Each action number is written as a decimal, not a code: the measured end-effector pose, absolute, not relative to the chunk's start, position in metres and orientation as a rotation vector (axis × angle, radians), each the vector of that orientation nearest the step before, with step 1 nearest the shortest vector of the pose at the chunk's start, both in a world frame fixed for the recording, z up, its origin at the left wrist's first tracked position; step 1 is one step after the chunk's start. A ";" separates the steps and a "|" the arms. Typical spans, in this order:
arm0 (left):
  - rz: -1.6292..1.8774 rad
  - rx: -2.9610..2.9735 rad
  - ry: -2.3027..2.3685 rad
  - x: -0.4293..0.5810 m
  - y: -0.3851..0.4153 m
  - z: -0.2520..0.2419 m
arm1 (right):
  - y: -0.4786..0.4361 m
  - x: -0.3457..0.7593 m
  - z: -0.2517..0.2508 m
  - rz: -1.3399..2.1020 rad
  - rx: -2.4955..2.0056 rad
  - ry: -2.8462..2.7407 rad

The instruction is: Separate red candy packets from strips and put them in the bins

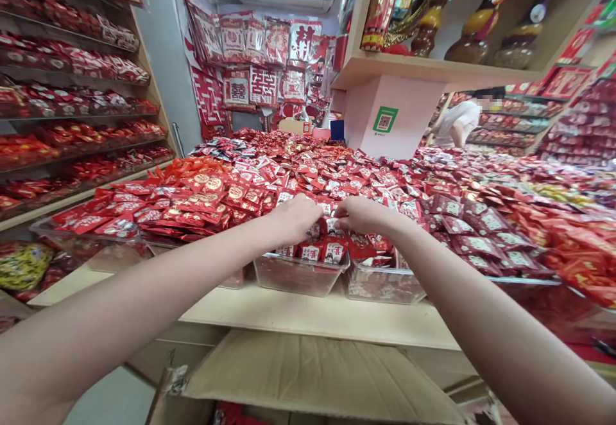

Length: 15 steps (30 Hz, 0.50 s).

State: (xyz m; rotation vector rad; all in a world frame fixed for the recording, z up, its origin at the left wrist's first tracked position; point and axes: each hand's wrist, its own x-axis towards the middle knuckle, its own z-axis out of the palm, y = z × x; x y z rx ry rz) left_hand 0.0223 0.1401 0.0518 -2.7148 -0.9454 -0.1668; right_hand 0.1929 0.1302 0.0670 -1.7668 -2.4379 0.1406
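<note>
Left hand and right hand curl onto packets beneath the fingers; actual grip unclear; bin below.

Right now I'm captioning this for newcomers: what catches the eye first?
Heaps of small red foil sweet packets blanket the pale wooden counter. At its front the left hand and right hand meet over a clear plastic tray of them. Red paper decorations cover the back wall.

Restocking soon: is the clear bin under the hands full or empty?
Full: red packets are heaped above the rim of the clear bin.
</note>
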 end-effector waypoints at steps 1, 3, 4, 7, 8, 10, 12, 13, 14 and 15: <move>-0.160 -2.711 -0.941 0.022 0.138 0.053 | 0.130 0.194 0.068 0.165 -1.763 -2.448; -0.157 -2.707 -0.946 0.022 0.136 0.054 | 0.130 0.196 0.069 0.221 -1.732 -2.459; -0.161 -2.709 -0.952 0.022 0.137 0.055 | 0.131 0.198 0.069 0.249 -1.716 -2.452; -0.183 -2.729 -0.970 0.022 0.142 0.056 | 0.134 0.201 0.066 0.343 -1.686 -2.411; -0.191 -2.741 -0.976 0.021 0.144 0.056 | 0.136 0.201 0.065 0.377 -1.680 -2.396; -0.219 -2.769 -0.984 0.020 0.148 0.055 | 0.138 0.202 0.063 0.439 -1.670 -2.369; -0.282 -2.797 -0.993 0.019 0.149 0.054 | 0.139 0.204 0.063 0.483 -1.658 -2.344; -0.334 -2.809 -1.002 0.019 0.148 0.054 | 0.139 0.206 0.065 0.490 -1.646 -2.329; -0.398 -2.820 -1.017 0.018 0.146 0.055 | 0.138 0.207 0.068 0.487 -1.629 -2.312; -0.470 -2.830 -1.037 0.019 0.144 0.055 | 0.137 0.210 0.072 0.473 -1.608 -2.291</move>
